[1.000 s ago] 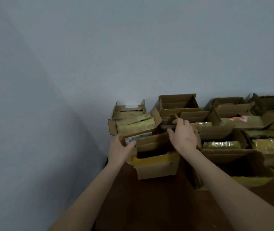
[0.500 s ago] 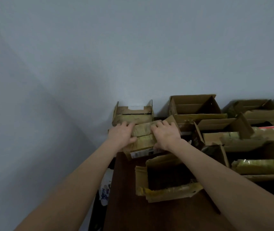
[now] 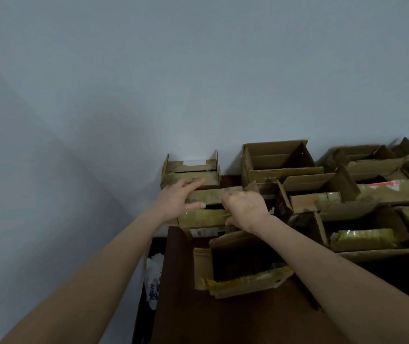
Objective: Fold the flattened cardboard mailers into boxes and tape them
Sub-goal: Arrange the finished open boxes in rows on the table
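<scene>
A small cardboard box (image 3: 206,218) with yellowish tape on its flaps sits at the far left corner of the dark brown table (image 3: 223,319). My left hand (image 3: 177,201) lies over its left side, fingers stretched across the far flap (image 3: 213,196) and thumb on the near flap. My right hand (image 3: 245,209) curls its fingers round the edge of the flaps at the box's right side. An open box (image 3: 238,281) with torn yellow tape stands nearer to me, under my right forearm.
Several open and taped cardboard boxes (image 3: 278,162) crowd the table's back and right side against the grey wall. Another small box (image 3: 191,173) stands behind the one I handle. A white printed bag (image 3: 152,281) lies off the table's left edge.
Both hands left the near open box and went to the taped box behind it. The flaps that lay flat under my palms now show a dark gap between them.
</scene>
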`<state>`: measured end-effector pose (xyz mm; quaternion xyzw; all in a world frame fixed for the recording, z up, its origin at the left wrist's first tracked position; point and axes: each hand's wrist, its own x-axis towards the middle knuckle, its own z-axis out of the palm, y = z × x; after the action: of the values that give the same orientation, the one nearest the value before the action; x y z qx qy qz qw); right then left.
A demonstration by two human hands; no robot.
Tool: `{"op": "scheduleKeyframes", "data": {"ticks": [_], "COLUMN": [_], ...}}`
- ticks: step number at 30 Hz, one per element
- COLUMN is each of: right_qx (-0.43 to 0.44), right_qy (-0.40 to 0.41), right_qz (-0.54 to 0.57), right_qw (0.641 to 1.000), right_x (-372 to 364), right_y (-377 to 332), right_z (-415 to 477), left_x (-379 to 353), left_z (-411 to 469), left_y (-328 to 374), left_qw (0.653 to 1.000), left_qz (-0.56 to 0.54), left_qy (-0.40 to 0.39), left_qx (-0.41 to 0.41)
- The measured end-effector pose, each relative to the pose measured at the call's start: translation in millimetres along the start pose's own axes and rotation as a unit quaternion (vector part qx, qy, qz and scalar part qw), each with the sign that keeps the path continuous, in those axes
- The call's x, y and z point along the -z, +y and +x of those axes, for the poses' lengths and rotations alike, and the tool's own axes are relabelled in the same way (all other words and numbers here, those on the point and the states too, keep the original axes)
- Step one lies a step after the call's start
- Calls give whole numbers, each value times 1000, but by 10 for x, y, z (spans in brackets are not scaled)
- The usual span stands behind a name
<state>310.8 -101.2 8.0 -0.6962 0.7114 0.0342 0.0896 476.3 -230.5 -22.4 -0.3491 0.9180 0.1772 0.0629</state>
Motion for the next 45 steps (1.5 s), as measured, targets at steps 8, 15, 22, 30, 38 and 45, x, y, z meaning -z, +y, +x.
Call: {"op": "scheduleKeyframes", "data": {"ticks": [8,15,22,30,38,45], "right_qx": [-65,-248,-204,-239,-226,-188], "right_qy": [-142,88,128,27,-12,-45], "right_qz": [187,287,334,262,-23,-7], "right_qw": [970,921,911,935,974,981], "right_x": [7,104,357,5,-32,-133], "right_y": [290,562,284,107,389,230], "right_z": [-258,-327,348,1330,1415,1455], "left_x": [-243,-229,49,144,-64,-201], "left_z": [-50,115,187,666,580,663], "left_y": [23,407,204,-658,-1095,-1033], "left_qw": [996,952,938,918,931,973], "left_qz": [1,-239,-154,-223,-220,-36], "left_qy": [86,129,260,180,237,165], "left_qx": [13,140,172,275,166,155]}}
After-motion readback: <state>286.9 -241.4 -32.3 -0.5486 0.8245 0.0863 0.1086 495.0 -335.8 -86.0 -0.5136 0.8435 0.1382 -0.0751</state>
